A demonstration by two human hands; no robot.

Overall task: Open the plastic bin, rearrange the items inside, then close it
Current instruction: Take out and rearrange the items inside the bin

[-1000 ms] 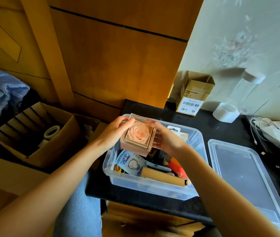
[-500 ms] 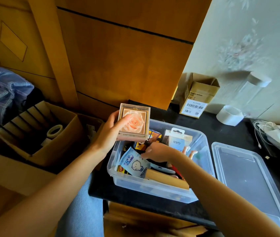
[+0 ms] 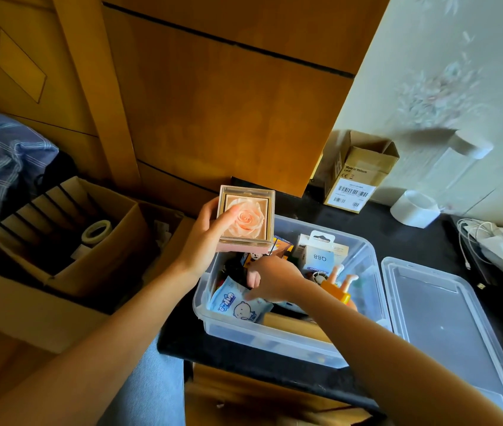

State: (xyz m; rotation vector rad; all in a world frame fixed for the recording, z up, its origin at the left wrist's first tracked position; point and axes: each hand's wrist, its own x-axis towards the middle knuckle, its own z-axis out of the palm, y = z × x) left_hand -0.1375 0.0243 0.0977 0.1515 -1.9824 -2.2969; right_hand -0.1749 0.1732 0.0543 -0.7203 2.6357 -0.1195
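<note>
The clear plastic bin (image 3: 274, 336) stands open on the black table, its lid (image 3: 447, 327) lying flat to the right. My left hand (image 3: 204, 241) holds a pink box with a rose (image 3: 248, 219) above the bin's far left corner. My right hand (image 3: 271, 281) reaches down among the contents, fingers curled over a blue wipes pack (image 3: 237, 304); what it grips is hidden. Inside the bin also sit a white "Q88" package (image 3: 319, 255), an orange toy (image 3: 336, 290) and a wooden piece (image 3: 293, 325).
A cardboard box with tape roll (image 3: 59, 241) stands on the left floor. A small barcode carton (image 3: 354, 176), white tape roll (image 3: 414, 209) and cables with papers (image 3: 496, 241) lie on the table behind and right. Wooden cabinet (image 3: 213, 103) behind.
My left hand alone now holds the rose box, lifted up and left. My right hand let go of it and dropped into the bin among the items.
</note>
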